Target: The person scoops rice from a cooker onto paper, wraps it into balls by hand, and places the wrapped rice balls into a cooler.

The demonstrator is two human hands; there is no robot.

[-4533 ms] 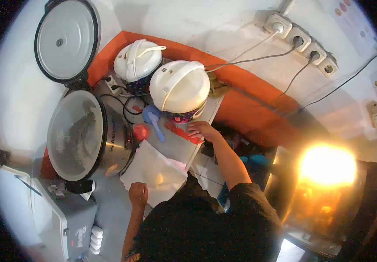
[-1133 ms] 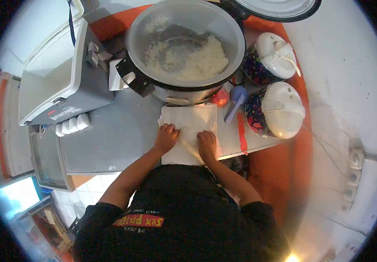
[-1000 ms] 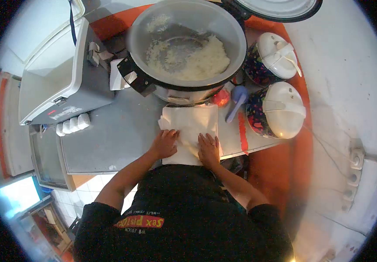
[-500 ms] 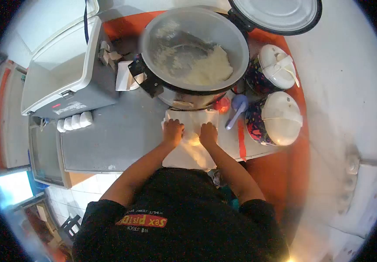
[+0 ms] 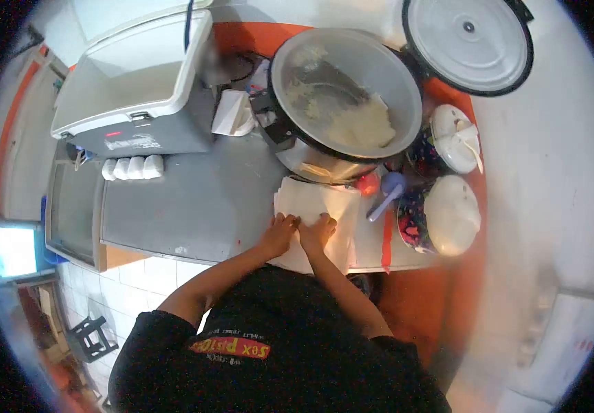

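Left hand (image 5: pixel 280 234) and right hand (image 5: pixel 317 230) side by side, both laid palm-down on the near half of a paper stack (image 5: pixel 324 206); fingers spread flat and released, pressing the top sheet rather than gripping it. Stack of thin white sheets, roughly square, edges slightly fanned, lying on the grey counter (image 5: pixel 187 206) directly in front of the large pot (image 5: pixel 345 96) and touching or nearly touching its base. Counter surface matte grey, smooth, with a straight near edge above white tiling. Pot round, metal-walled, open, holding a clumped white mass of rice on its right side, bare inner wall showing on the left. Round metal lid (image 5: pixel 469 41) hinged up behind the pot at upper right, knob at centre. Small red object (image 5: pixel 367 184) just beside the stack's far right corner, kind not discernible. Blue plastic scoop (image 5: pixel 386 193) lying right of the stack, handle angled toward the near edge. Red strip (image 5: pixel 386 241) flat on the counter beside the stack's right edge. Two smaller cookers with domed white lids and dark patterned bodies to the right: near one (image 5: pixel 448 213), far one (image 5: pixel 455 141). Grey box (image 5: pixel 139 89) with pale flat lid at the counter's far left; row of small white rounded items (image 5: pixel 132 167) below its front.
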